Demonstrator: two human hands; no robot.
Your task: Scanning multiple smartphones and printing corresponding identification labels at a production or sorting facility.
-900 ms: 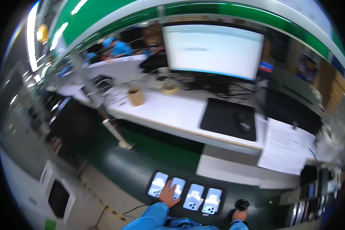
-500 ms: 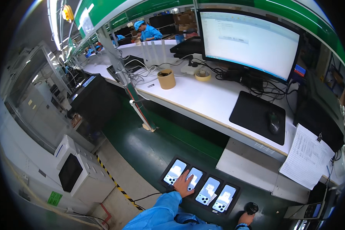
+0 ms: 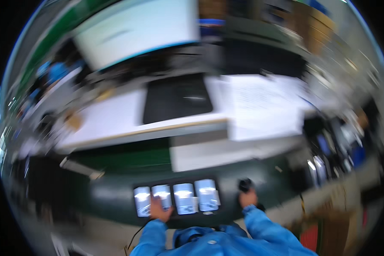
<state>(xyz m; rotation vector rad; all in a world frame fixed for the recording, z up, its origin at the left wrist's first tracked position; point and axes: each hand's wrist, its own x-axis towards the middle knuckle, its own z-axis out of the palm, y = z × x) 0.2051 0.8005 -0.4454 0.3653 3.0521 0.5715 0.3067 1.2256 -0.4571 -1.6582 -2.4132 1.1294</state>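
Observation:
A dark tray point(image 3: 172, 190) lies in front of me with several pale smartphones in a row, their camera-lens ends toward me. My left hand point(image 3: 160, 210) rests over the near end of the second phone from the left point(image 3: 161, 193), fingers stretched forward over it. On the tray's right side, my right hand point(image 3: 248, 198) is closed round a black handheld device with a round head point(image 3: 245, 184); its exact kind is too blurred to tell. White slips show beside the two right-hand phones point(image 3: 184, 197).
Beyond is a white bench point(image 3: 115, 115) with a monitor point(image 3: 136, 30), a black mouse pad point(image 3: 177, 98) and written sheets point(image 3: 264, 106) overhanging its front edge. A pale panel point(image 3: 213, 153) lies below. Blurred equipment point(image 3: 328, 145) stands at right, above cardboard point(image 3: 335, 222).
The view has swung to the right and is smeared by motion; the bench and tray now appear farther left. My left hand stays at the second phone, and my right still holds the black device.

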